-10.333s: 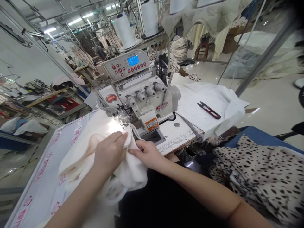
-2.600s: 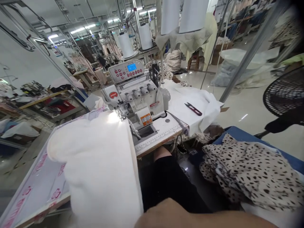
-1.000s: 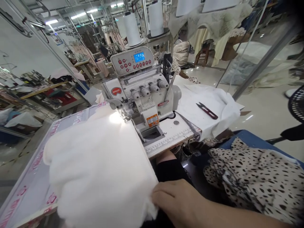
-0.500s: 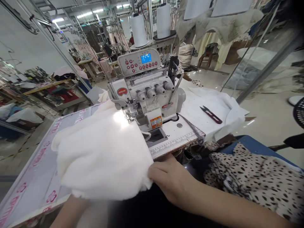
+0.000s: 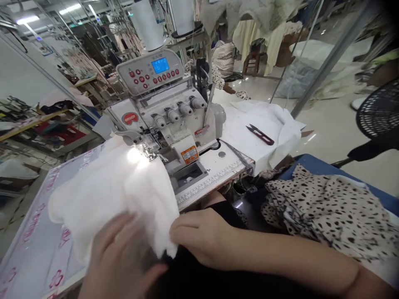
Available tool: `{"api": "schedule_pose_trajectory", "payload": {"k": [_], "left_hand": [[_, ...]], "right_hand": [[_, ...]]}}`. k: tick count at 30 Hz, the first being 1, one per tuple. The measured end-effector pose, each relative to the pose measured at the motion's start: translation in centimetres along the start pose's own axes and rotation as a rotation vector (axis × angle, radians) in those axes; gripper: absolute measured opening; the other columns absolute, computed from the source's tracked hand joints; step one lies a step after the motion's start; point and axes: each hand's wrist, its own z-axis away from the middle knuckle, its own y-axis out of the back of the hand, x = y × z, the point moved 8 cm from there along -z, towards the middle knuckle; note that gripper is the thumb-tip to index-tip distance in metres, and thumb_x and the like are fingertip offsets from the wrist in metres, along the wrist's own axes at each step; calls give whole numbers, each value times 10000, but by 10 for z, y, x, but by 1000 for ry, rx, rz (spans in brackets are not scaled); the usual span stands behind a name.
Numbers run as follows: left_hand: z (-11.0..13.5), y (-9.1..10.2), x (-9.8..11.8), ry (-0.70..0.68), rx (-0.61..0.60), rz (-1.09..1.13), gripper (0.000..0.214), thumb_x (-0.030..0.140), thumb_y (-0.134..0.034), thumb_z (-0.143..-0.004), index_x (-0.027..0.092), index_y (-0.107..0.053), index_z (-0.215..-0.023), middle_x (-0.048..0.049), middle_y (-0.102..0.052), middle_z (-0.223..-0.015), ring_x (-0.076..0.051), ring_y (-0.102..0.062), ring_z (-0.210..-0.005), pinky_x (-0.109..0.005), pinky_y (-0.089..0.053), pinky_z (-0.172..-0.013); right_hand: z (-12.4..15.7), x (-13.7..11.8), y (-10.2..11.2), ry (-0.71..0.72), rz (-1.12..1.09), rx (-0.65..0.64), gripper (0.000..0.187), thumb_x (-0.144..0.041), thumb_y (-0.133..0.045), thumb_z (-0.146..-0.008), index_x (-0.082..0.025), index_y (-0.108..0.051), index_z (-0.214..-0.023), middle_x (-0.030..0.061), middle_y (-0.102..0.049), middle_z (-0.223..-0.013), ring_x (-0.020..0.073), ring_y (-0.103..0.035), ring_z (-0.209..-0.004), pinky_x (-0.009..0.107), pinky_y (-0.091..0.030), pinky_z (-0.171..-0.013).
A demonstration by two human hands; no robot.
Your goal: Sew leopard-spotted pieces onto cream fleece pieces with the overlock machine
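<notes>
**White fleece piece under the overlocker foot, both hands on its near edge**

- The white fleece piece (image 5: 115, 193) lies bunched on the left half of the worktop (image 5: 34, 224). Its far end sits at the presser foot (image 5: 149, 147) of the overlock machine (image 5: 170, 120), under the machine lamp. Its near edge hangs over the front edge of the worktop.
- Right hand (image 5: 202, 238): fingers curled together, pinching the near right corner of the fleece, just in front of the ruler strip (image 5: 212, 180).
- Left hand (image 5: 121, 257): fingers spread, lying flat against the near edge of the fleece. It is motion-blurred, so it is unclear whether any fingertips are tucked under the cloth.
- Handling, as a judgement: the piece looks light, thick, soft and fully limp, with no stiffness, so it will sag and fold wherever it is unsupported. The pile looks grippy rather than slippery, and layers will probably cling and drag. It is not fragile, though the edge may stretch if pulled.
- Best hold, as a judgement: pinch at the corners or along the raw edge and keep a flat palm on top to stop the layers creeping. Gripping the bulk in the middle would only bunch it.
- Nearby: thread snips (image 5: 260, 135) lie on a white cloth (image 5: 274, 118) at the right end of the worktop, well apart from both hands. A spotted fabric pile (image 5: 330, 211) lies on a blue surface off the right side.
</notes>
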Motion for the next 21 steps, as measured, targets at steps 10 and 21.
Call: {"api": "schedule_pose_trajectory", "payload": {"k": [10,21], "left_hand": [[14,-43,-56,242,-2,-279,721,243,-463,-774,217,-118,-1406,-160,-151,-1452,-397,-100,-1321,-604,-230,-951],[9,-14,-81,218,151,-369,513,252,-396,-831,210,-323,-1337,-147,-438,-1315,-339,-318,-1261,-502,-208,-917]], "right_hand": [[-3,0,32,-63,-178,111,149,-61,-414,-820,-136,-542,-831,50,-614,-758,109,-549,-677,192,-427,-618],[-5,25,21,-149,-299,99,172,-69,-408,-833,-165,-546,-868,51,-609,-800,128,-566,-753,219,-450,-669]]}}
